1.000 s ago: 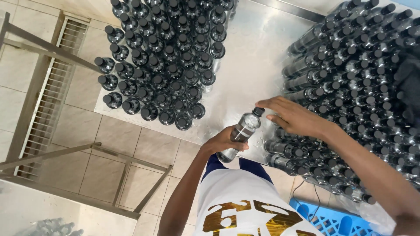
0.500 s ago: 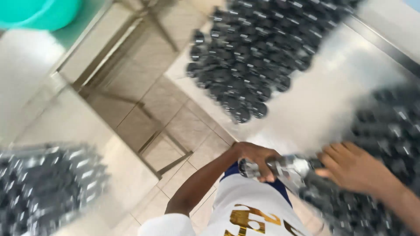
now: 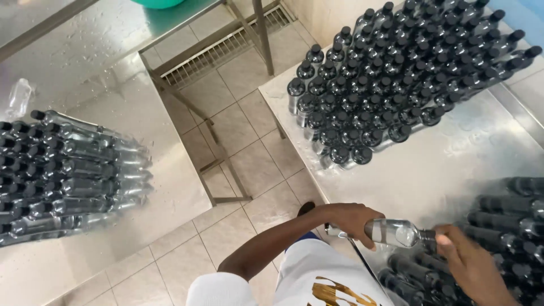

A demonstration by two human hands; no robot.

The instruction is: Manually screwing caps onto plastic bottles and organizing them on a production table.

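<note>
My left hand grips a clear plastic bottle by its body, holding it sideways over the near edge of the steel table. My right hand is closed around the bottle's black cap end. Just right of my hands, a pile of capped bottles lies on its side. A large group of upright capped bottles stands at the table's far end.
On my left, a second steel table carries a stack of bottles lying flat and a crumpled clear bag. A tiled floor, metal table legs and a floor grate lie between the tables. A green tub shows at the top.
The camera has swung left, bringing the left table and its flat bottles into view. The bottle has gone from tilted upright to sideways, with both hands still on it.
</note>
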